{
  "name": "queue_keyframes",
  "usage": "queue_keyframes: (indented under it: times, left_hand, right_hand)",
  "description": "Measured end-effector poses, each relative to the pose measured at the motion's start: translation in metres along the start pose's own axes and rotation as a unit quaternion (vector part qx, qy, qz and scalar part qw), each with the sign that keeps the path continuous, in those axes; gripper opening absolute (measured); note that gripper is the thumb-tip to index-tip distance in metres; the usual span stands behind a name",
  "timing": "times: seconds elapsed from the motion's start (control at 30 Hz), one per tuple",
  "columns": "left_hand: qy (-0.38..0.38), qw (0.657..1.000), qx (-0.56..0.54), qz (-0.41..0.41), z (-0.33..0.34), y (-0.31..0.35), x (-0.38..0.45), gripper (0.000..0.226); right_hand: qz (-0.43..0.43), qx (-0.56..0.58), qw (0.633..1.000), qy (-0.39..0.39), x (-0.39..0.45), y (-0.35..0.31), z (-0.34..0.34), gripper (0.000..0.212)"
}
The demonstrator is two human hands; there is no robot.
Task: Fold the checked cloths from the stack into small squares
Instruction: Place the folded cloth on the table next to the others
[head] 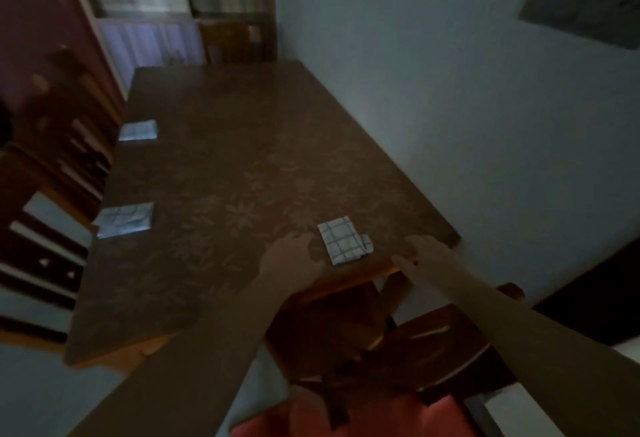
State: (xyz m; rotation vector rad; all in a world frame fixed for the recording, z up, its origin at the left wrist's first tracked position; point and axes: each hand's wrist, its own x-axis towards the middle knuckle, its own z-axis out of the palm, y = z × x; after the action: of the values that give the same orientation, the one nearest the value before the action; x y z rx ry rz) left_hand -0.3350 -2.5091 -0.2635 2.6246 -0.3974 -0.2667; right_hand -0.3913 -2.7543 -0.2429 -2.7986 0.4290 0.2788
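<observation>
A small folded blue-and-white checked cloth (341, 240) lies near the table's front right corner, one corner flap curled up on its right side. My left hand (289, 258) hovers just left of it with relaxed fingers, apart from the cloth. My right hand (420, 254) is just right of it at the table edge, fingers loosely bent, holding nothing. Two more checked cloth piles lie along the table's left edge: a nearer pile (124, 220) and a farther pile (138, 131).
The brown table (225, 166) with a leaf-pattern cover stands against the pale wall on the right. A wooden chair (408, 343) is tucked under the front edge. Dark wooden chairs (69, 145) stand to the left. The room is dim.
</observation>
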Motion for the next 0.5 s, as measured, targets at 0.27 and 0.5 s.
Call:
queue_keyframes:
  times: [0.27,0.5]
  left_hand:
    - [0.003,0.983,-0.070,-0.170,0.079,0.005,0.036,0.050]
    - [0.033,0.959,-0.163,-0.230,0.130,0.024,0.082,0.021]
  right_hand:
    - [-0.136,0.104,0.982,-0.081,0.109,0.021,0.047,0.027]
    - [-0.094,0.194,0.974,-0.073,0.164,0.031,0.100,0.018]
